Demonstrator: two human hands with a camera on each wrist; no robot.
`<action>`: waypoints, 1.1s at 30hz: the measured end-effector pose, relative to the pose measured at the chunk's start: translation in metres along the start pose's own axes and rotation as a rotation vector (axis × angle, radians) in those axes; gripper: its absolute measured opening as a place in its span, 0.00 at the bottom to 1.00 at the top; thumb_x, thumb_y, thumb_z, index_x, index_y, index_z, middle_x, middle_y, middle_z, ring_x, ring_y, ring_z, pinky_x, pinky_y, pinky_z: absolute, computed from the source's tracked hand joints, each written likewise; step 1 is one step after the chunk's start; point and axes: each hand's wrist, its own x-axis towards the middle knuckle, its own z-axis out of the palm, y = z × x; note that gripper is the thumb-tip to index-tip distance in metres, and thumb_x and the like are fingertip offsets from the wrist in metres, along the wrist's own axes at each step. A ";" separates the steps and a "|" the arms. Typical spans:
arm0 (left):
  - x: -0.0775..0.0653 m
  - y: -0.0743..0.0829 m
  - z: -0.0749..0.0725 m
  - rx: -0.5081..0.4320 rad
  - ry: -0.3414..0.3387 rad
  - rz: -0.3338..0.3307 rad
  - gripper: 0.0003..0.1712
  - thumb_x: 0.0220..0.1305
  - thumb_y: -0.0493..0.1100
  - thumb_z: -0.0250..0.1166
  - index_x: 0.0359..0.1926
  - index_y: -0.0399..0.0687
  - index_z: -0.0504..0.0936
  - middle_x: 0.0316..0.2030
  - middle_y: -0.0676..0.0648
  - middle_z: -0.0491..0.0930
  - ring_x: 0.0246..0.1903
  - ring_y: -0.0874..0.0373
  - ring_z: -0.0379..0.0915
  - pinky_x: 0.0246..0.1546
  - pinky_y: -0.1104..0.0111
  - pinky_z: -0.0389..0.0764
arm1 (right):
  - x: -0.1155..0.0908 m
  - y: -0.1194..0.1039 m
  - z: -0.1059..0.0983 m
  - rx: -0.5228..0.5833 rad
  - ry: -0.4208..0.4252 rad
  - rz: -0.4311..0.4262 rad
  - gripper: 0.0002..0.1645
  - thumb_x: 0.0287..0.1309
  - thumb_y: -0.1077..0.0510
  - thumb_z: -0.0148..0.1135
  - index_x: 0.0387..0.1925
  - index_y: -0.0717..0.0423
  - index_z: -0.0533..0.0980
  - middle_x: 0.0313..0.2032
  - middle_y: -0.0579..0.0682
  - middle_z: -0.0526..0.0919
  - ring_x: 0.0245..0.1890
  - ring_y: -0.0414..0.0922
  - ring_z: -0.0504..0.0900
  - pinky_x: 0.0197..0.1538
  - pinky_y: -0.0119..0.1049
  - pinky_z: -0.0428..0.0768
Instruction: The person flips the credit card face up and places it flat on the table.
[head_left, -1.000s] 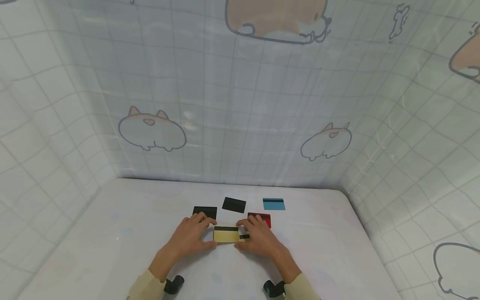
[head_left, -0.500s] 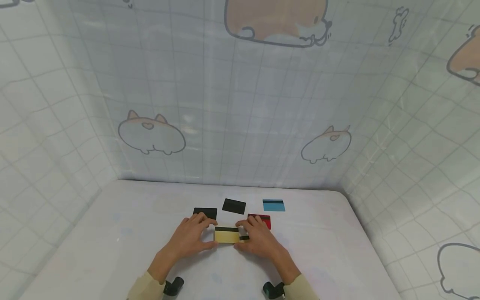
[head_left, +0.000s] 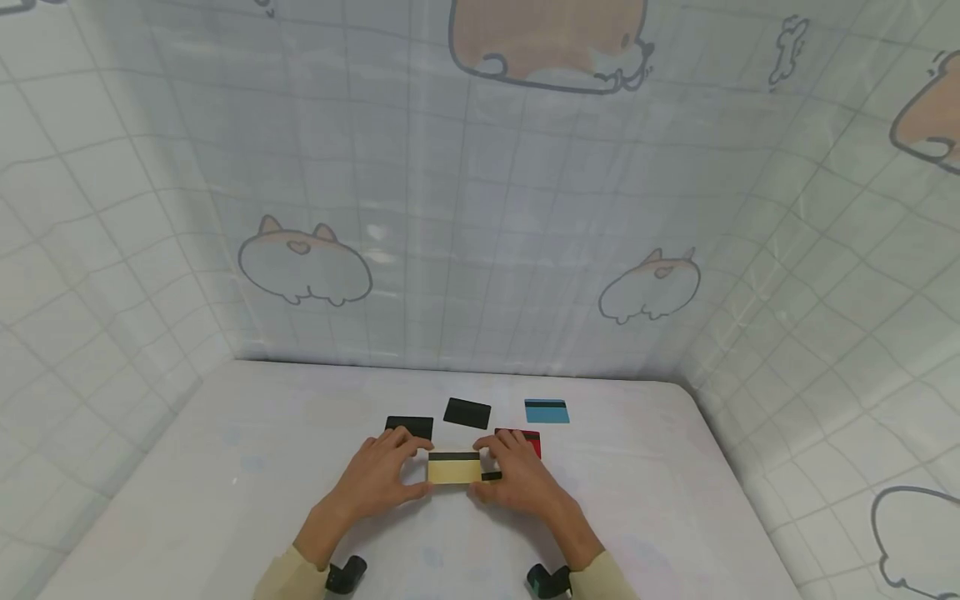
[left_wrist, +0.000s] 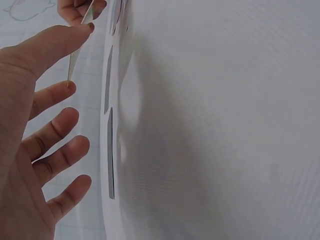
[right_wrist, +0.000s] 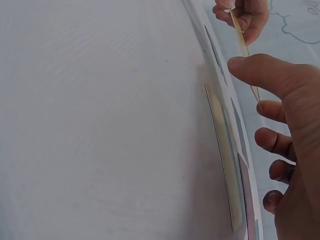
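A yellow card with a black magnetic stripe (head_left: 453,472) is held between both hands, raised over the white table (head_left: 630,508). My left hand (head_left: 382,471) pinches its left end with thumb and index finger, the other fingers spread behind, as the left wrist view shows. At the right end my right hand (head_left: 517,475) pinches it the same way. Edge-on, the held card (right_wrist: 242,42) appears as a thin strip in the right wrist view. Another pale yellow card (right_wrist: 222,155) lies on the table below the right hand, mostly covered by it in the head view.
Past the hands lie two black cards, one (head_left: 408,426) partly behind the left fingers and one (head_left: 467,413) in the middle. A red card (head_left: 536,442) is partly covered by the right hand, with a blue card (head_left: 547,414) beyond it. A patterned curtain (head_left: 480,208) surrounds the table.
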 end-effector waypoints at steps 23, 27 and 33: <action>-0.008 0.002 0.000 -0.025 0.015 0.061 0.32 0.52 0.70 0.72 0.56 0.66 0.81 0.41 0.58 0.73 0.40 0.65 0.70 0.45 0.58 0.71 | -0.007 -0.009 0.000 0.034 -0.004 -0.067 0.34 0.53 0.39 0.71 0.61 0.40 0.74 0.54 0.37 0.75 0.56 0.40 0.69 0.59 0.46 0.76; -0.009 0.002 0.001 -0.032 0.014 0.065 0.33 0.52 0.71 0.72 0.56 0.66 0.80 0.40 0.58 0.73 0.40 0.65 0.70 0.45 0.59 0.71 | -0.009 -0.011 0.001 0.029 -0.001 -0.075 0.36 0.53 0.38 0.71 0.64 0.37 0.75 0.53 0.37 0.74 0.56 0.40 0.68 0.59 0.45 0.75; -0.013 0.005 0.002 -0.064 0.014 0.072 0.33 0.52 0.67 0.74 0.57 0.64 0.80 0.36 0.60 0.71 0.36 0.66 0.66 0.42 0.61 0.70 | -0.009 -0.013 0.003 0.018 0.026 -0.106 0.33 0.53 0.36 0.71 0.61 0.36 0.77 0.48 0.36 0.72 0.52 0.38 0.68 0.53 0.39 0.73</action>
